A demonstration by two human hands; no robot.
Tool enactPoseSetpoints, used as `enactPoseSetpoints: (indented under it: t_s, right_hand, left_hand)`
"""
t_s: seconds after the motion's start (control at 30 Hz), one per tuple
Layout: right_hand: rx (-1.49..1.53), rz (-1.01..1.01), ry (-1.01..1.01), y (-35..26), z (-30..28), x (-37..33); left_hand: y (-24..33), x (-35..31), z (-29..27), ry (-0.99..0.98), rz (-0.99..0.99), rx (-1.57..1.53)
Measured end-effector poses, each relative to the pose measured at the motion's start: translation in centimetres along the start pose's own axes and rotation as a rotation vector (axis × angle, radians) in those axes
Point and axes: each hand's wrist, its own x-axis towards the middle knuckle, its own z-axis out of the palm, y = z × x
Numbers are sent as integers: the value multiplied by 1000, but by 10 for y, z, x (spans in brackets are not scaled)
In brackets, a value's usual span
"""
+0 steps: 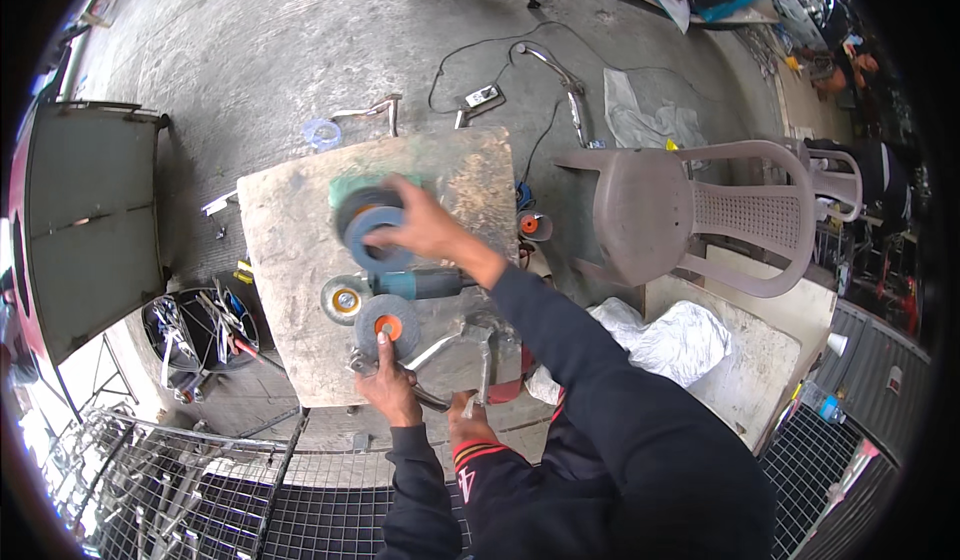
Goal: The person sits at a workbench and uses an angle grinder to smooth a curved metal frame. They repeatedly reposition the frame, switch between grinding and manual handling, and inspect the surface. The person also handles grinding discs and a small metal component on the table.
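My left hand (388, 392) pinches a grey grinding disc (372, 338) with an orange centre, thumb on its face, over the near part of the board. Farther off, my right hand (432, 228) grips a blue-grey disc (374, 258), its fingers at the centre hole. Behind that, a dark round thing (362, 203) is smeared by motion, so I cannot tell whether it is held too. A teal angle grinder (412, 285) lies between my hands, a yellowish disc (345, 301) at its head. Beside my left hand rests a bent metal pipe (440, 348).
The worn wooden board (285, 250) bears a green patch (345, 190). Right of it stand a brown plastic chair (645, 215) and a white crumpled sack (690, 345). A power strip (482, 96) with its cable and a metal pipe (575, 110) lie on the floor beyond.
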Motion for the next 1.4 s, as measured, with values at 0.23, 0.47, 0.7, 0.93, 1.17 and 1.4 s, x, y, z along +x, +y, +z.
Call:
enactPoseSetpoints:
  t_s: [0.23, 0.47, 0.7, 0.93, 1.17, 1.4]
  right_hand:
    - [615, 463, -392, 75, -185, -166]
    - [593, 569, -412, 226, -311, -169]
    - [236, 704, 152, 384, -302, -44]
    - [-146, 700, 161, 502, -215, 65]
    - [-587, 526, -58, 535, -166, 46]
    - [-671, 262, 86, 404, -216, -33]
  left_hand:
    - [-50, -70, 133, -391, 104, 403]
    - [-121, -85, 281, -488, 120, 507]
    - [-137, -103, 284, -275, -144, 447]
    - [-141, -120, 245, -238, -86, 466]
    - [-99, -109, 204, -121, -434, -71]
    - [-90, -83, 117, 98, -480, -776]
